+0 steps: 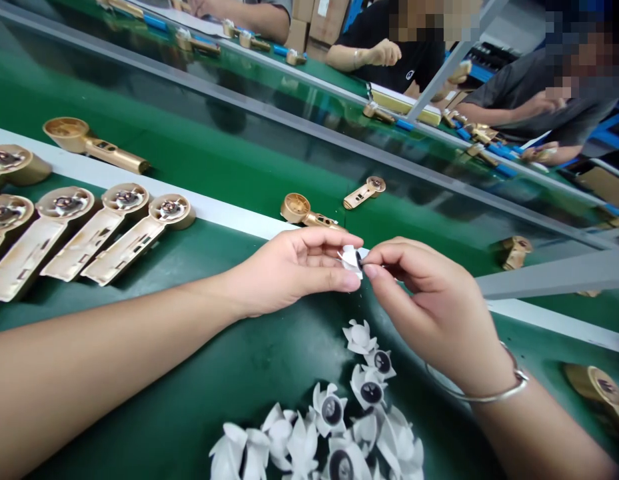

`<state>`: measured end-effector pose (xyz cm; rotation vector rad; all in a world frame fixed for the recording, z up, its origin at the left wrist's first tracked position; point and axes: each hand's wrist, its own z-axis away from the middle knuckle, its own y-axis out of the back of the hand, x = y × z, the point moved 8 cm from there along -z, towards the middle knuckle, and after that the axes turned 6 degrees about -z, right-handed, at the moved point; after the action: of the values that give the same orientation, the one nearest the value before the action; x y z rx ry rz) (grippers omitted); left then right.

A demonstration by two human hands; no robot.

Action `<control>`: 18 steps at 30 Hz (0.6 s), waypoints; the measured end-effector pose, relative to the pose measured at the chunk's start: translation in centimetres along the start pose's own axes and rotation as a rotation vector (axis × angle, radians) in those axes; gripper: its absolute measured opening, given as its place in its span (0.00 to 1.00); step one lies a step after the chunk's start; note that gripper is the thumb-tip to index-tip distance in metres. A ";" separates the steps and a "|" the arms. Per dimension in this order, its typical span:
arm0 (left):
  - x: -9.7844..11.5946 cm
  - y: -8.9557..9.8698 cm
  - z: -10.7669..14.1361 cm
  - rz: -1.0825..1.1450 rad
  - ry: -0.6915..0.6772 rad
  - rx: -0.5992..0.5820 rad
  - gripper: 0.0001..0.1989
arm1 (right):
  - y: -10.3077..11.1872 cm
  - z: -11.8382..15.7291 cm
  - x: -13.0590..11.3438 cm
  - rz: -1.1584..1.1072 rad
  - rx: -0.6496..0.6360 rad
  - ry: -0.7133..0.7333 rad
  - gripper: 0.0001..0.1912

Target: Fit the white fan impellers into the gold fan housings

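Between thumb and fingers, my left hand (294,267) holds a small white fan blade (350,259) with its dark hub turned to the right. My right hand (424,293), wearing a silver bangle, pinches at that hub; whatever is between its fingertips is too small to make out. Below both hands lies a loose pile of white fan blades (332,408), several showing dark round hubs. At the left, gold handheld fan housings (124,237) lie in a row, open side up, with motors in their round heads.
A green conveyor belt (214,180) runs beyond a white edge strip (234,217), carrying gold fan parts (366,191). A grey metal bar (554,273) juts in at the right, above another gold housing (596,390). Across the line, co-workers (389,53) sit at their own parts.
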<state>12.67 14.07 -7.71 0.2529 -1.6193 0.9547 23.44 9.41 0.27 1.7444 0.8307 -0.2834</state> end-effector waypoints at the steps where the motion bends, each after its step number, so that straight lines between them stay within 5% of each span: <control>1: -0.1 0.0 0.0 0.002 0.005 -0.007 0.21 | 0.0 0.0 0.0 0.018 0.006 0.009 0.04; 18: -0.5 0.0 0.2 0.006 -0.015 0.038 0.19 | -0.3 0.8 -0.7 0.117 0.018 0.104 0.06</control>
<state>12.67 13.76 -8.12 0.2815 -1.6177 0.9909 22.97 8.41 0.14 1.8293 0.7988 -0.1234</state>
